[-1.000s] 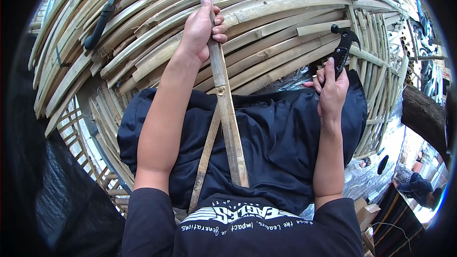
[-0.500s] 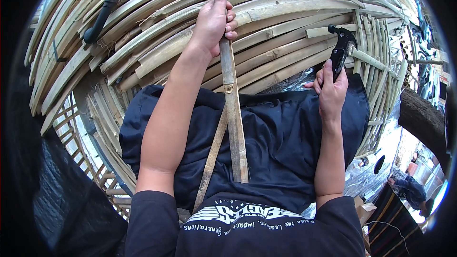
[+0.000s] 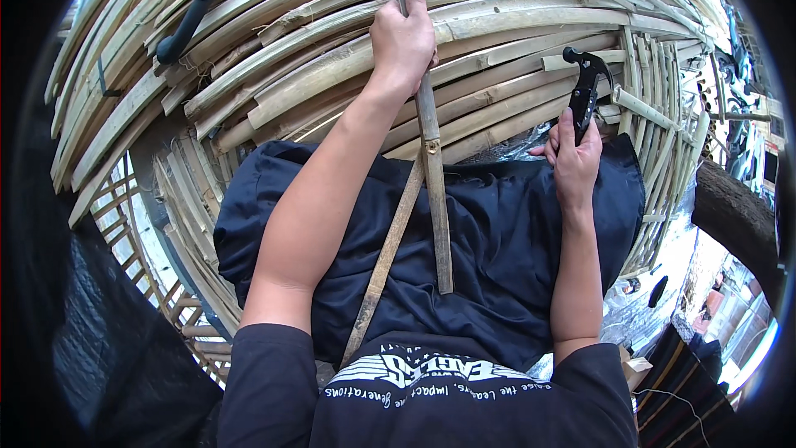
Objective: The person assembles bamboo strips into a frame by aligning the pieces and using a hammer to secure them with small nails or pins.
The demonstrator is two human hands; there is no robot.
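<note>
I have the left hand (image 3: 404, 41) closed around a long bamboo strip (image 3: 434, 191), which runs from above that hand down over the dark cloth (image 3: 506, 257) below it. A thinner strip (image 3: 390, 257) slants across the cloth, also below the left hand. My right hand (image 3: 574, 162) grips a black hammer-headed tool (image 3: 587, 83) (its head points up, above the fingers). Split bamboo (image 3: 514, 25) lies stacked beyond both hands; left of the left hand rests a black handle (image 3: 186, 29).
</note>
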